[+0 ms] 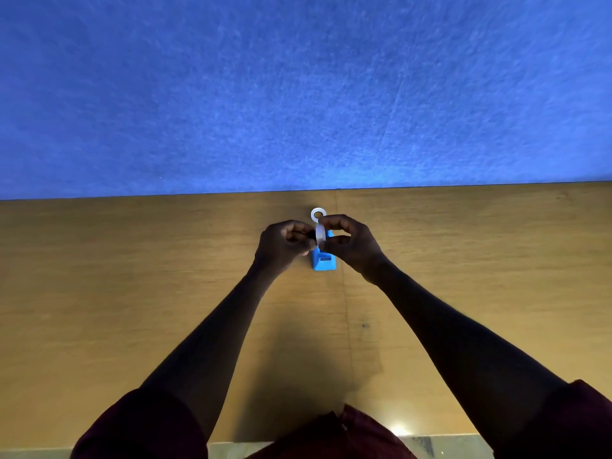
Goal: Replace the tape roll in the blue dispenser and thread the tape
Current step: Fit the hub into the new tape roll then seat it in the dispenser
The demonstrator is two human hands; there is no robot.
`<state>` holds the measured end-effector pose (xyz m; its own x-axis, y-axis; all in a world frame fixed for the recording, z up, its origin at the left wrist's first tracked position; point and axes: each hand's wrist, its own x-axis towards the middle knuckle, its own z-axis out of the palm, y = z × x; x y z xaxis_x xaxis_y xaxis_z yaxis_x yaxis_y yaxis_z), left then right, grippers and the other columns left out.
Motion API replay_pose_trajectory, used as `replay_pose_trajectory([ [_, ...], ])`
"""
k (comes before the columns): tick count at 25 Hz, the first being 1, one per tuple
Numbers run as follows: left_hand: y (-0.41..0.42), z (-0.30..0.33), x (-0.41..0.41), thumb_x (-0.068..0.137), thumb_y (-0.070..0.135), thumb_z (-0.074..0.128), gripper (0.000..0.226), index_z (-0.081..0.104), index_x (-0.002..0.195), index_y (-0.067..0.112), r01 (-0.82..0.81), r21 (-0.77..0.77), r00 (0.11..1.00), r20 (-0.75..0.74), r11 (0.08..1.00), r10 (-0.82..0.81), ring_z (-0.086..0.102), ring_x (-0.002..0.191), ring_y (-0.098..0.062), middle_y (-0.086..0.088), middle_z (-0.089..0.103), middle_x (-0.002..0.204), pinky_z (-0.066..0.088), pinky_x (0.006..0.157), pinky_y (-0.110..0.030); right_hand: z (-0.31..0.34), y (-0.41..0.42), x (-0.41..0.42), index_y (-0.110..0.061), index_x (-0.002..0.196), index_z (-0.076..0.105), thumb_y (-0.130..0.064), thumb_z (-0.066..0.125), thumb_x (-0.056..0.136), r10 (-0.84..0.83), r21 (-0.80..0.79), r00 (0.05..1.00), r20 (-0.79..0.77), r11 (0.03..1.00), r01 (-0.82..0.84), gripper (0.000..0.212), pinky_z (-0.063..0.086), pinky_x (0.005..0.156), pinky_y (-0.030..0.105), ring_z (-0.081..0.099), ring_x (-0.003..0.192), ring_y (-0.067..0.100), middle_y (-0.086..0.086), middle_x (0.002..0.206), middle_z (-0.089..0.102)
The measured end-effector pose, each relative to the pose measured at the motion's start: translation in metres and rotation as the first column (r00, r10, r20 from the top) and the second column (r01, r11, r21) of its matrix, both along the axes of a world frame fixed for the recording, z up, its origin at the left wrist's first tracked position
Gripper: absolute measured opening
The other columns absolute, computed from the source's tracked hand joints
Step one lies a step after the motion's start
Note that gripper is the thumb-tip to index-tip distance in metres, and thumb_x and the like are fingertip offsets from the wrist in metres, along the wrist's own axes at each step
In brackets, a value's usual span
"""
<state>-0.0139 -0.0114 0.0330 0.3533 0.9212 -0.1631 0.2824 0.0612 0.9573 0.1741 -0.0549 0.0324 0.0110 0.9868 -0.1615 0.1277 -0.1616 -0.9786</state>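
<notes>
A small blue tape dispenser [324, 261] stands on the wooden table [132, 276], its front end facing me. Just above it a clear tape roll [320, 234] is held on edge between both hands. My right hand [351, 246] pinches the roll from the right. From the left, my left hand [284, 243] meets it with curled fingers, which also seem to hold a small black piece, hard to make out. A second, white tape ring [318, 214] lies flat on the table behind the hands.
A blue felt wall [298, 94] rises straight from the table's far edge, close behind the white ring. The table's near edge runs along the bottom of the view, by my dark red sleeves.
</notes>
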Motion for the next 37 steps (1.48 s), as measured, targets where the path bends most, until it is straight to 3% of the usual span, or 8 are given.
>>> replay_pose_trajectory([
  [8, -0.001, 0.003, -0.010, 0.081, 0.006, 0.081, 0.026, 0.074, 0.106, 0.006, 0.044, -0.010, 0.999, 0.030, 0.999, -0.043, 0.075, 0.078, -0.021, -0.006, 0.078, 0.088, 0.062, 0.071, -0.034, 0.001, -0.003, -0.005, -0.017, 0.124, 0.065, -0.009, 0.078, 0.082, 0.050, 0.015, 0.999, -0.006, 0.999, -0.050, 0.044, 0.059, 0.089, 0.045, 0.066, 0.110, 0.021, 0.003, 0.122, 0.066],
  [16, -0.001, 0.005, -0.020, 0.076, 0.006, 0.085, 0.021, 0.075, 0.093, 0.013, 0.092, -0.028, 0.994, 0.056, 0.995, -0.091, 0.073, 0.071, -0.017, -0.006, 0.078, 0.082, 0.060, 0.067, -0.033, 0.012, -0.013, -0.009, -0.044, 0.106, 0.070, -0.024, 0.082, 0.077, 0.108, 0.053, 0.993, -0.037, 0.993, -0.106, 0.037, 0.059, 0.088, 0.036, 0.067, 0.108, 0.014, -0.013, 0.112, 0.070],
  [21, -0.004, 0.006, -0.021, 0.077, 0.003, 0.085, 0.021, 0.073, 0.094, 0.006, 0.113, -0.052, 0.991, 0.071, 0.992, -0.109, 0.072, 0.070, -0.019, -0.009, 0.077, 0.080, 0.059, 0.065, -0.030, 0.011, -0.019, -0.009, -0.040, 0.106, 0.072, -0.022, 0.082, 0.078, 0.108, 0.050, 0.991, -0.080, 0.993, -0.104, 0.035, 0.059, 0.087, 0.035, 0.068, 0.106, 0.018, -0.008, 0.112, 0.071],
  [29, -0.013, 0.008, -0.022, 0.078, 0.007, 0.084, 0.024, 0.074, 0.099, 0.011, 0.142, 0.000, 0.989, 0.036, 0.990, -0.142, 0.075, 0.078, -0.014, -0.001, 0.078, 0.086, 0.057, 0.067, -0.024, 0.008, -0.027, -0.008, -0.016, 0.119, 0.067, -0.011, 0.081, 0.080, 0.087, 0.032, 0.990, -0.112, 0.996, -0.084, 0.042, 0.060, 0.085, 0.035, 0.067, 0.108, 0.022, 0.003, 0.116, 0.069],
  [33, -0.017, 0.008, -0.022, 0.078, 0.005, 0.083, 0.031, 0.074, 0.107, 0.010, 0.129, 0.026, 0.991, 0.023, 0.991, -0.130, 0.075, 0.092, -0.017, 0.000, 0.079, 0.097, 0.061, 0.080, -0.034, 0.009, -0.029, -0.008, -0.017, 0.120, 0.066, -0.012, 0.081, 0.080, 0.073, 0.038, 0.991, -0.114, 0.997, -0.069, 0.043, 0.059, 0.084, 0.033, 0.068, 0.107, 0.020, 0.004, 0.118, 0.068],
  [37, -0.019, 0.009, -0.027, 0.079, 0.002, 0.081, 0.036, 0.072, 0.113, 0.010, 0.126, -0.008, 0.991, 0.048, 0.992, -0.125, 0.074, 0.097, -0.017, -0.001, 0.078, 0.102, 0.059, 0.080, -0.029, 0.009, -0.031, -0.011, -0.019, 0.118, 0.067, -0.012, 0.080, 0.080, 0.067, 0.043, 0.988, -0.140, 0.997, -0.061, 0.040, 0.058, 0.077, 0.027, 0.068, 0.106, 0.018, 0.003, 0.117, 0.068],
])
